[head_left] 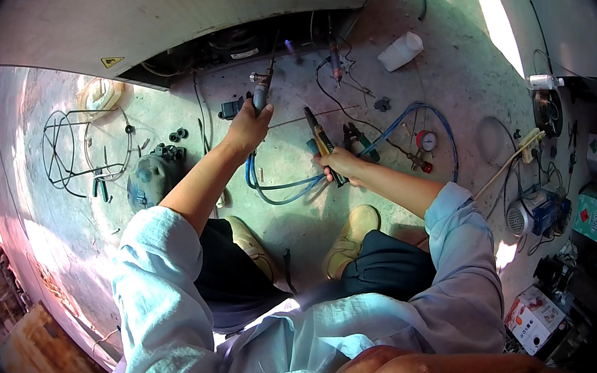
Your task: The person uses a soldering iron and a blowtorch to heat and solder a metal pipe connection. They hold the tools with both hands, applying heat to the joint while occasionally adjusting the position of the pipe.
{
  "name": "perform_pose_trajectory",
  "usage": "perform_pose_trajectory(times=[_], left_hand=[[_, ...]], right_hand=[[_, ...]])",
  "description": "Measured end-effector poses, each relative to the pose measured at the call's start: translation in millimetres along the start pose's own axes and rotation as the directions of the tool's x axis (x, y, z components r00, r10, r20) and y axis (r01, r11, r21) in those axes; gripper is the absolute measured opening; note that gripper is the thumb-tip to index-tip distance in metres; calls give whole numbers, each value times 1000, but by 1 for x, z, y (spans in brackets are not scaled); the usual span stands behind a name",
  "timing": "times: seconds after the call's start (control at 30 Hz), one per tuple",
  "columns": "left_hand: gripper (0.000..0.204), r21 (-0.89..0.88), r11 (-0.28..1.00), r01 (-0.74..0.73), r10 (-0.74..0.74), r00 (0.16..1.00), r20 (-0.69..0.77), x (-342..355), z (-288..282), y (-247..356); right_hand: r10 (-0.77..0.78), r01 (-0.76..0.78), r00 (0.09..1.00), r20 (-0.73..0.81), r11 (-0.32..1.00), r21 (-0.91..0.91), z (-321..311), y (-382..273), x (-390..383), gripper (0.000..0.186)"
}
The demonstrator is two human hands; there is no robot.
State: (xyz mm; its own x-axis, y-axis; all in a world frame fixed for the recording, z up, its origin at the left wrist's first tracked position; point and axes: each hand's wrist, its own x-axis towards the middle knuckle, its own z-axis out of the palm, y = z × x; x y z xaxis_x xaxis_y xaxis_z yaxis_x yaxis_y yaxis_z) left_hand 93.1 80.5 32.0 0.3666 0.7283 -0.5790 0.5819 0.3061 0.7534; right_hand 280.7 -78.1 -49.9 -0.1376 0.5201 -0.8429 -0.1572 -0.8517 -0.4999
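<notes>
My left hand [250, 128] is wrapped round the grey handle of a gas torch [260, 96]. The torch points up toward the dark opening under a large metal cabinet [217, 10], and a small bluish-violet flame glows near its tip. Lower and to the right, my right hand [342, 165] grips a long tool with yellow-and-black handles and a dark narrow tip, which looks like pliers [322, 139]. Dark green-handled pliers [361, 141] lie just right of that hand. Blue hose [289, 197] loops on the floor beneath both hands, leading toward a pressure gauge [426, 141].
A screwdriver-like tool [335, 62] stands by the opening; a white plastic bottle [401, 51] lies right of it. Coiled dark tubing [89, 149] and a rounded dark compressor [152, 180] are at left. A blue motor pump [540, 209] and boxes stand at right. My shoes [353, 236] are below.
</notes>
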Motion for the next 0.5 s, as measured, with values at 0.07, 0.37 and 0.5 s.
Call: perform_pose_trajectory(times=[0.07,0.37,0.5], left_hand=[[34,8,999,47,-47,999,22,-2,-1,4],[35,18,998,52,-53,998,32,1,-1,-1],[33,-9,1000,5,-5,1000,11,-2,0,2]], right_hand=[[-12,12,1000,10,1000,7,1,-2,-2,21],[-16,17,1000,6,998,-53,1,0,2,25],[-18,18,1000,2,999,-47,1,1,3,24]])
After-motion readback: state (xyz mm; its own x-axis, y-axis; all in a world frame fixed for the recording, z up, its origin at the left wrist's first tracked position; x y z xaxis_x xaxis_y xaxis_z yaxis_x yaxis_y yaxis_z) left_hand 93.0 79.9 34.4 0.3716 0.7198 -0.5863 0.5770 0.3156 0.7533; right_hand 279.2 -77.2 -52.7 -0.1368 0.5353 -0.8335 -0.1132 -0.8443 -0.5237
